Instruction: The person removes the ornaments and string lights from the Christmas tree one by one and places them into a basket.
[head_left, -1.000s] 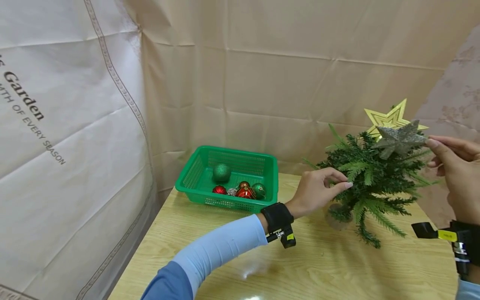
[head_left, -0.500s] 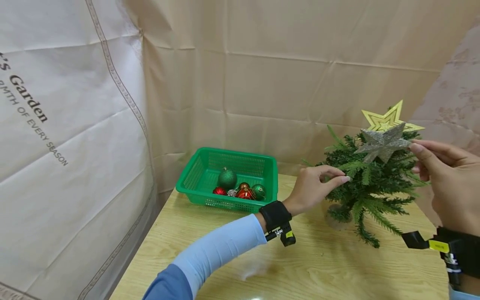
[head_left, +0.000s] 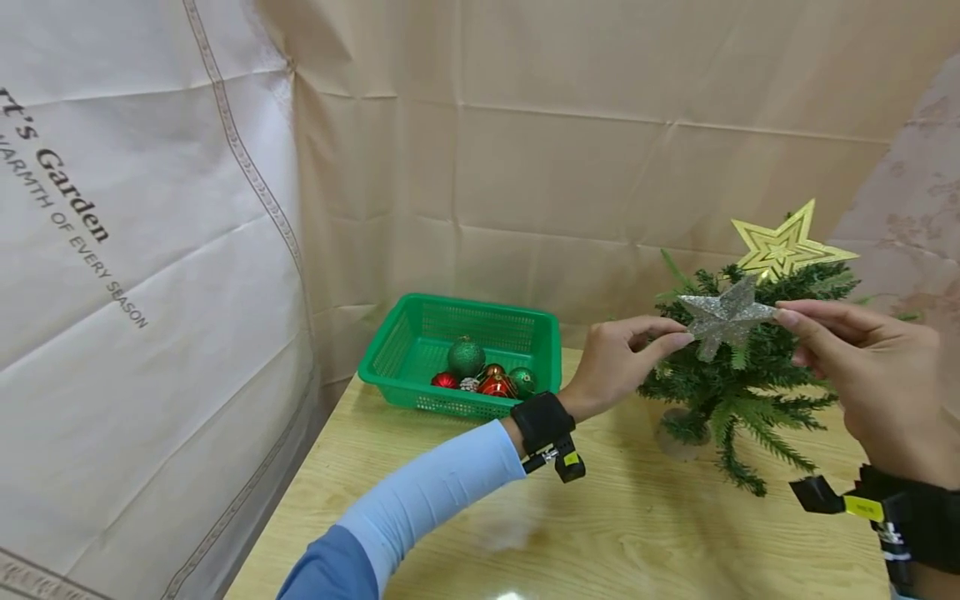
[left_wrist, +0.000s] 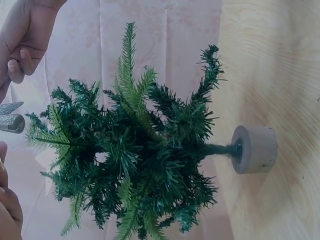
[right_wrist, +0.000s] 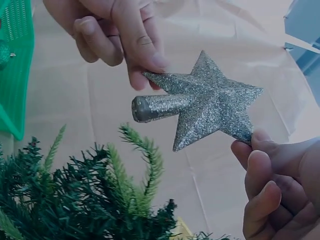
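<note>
Beige creased cloth backs a pale wooden table (head_left: 637, 533). From the head view, the silver star (head_left: 724, 316) has come lower and leftward off the small tree (head_left: 738, 392), now pinched between left hand (head_left: 618, 367) and right hand (head_left: 873, 387); a gold star (head_left: 787, 246) tops the tree, beside a green basket (head_left: 405, 350) of baubles (head_left: 487, 382). Left wrist: the tree's wooden base (left_wrist: 255, 149) rests on the table. Right wrist: both hands' fingertips (right_wrist: 145, 60) grip opposite star points above the branches.
</note>
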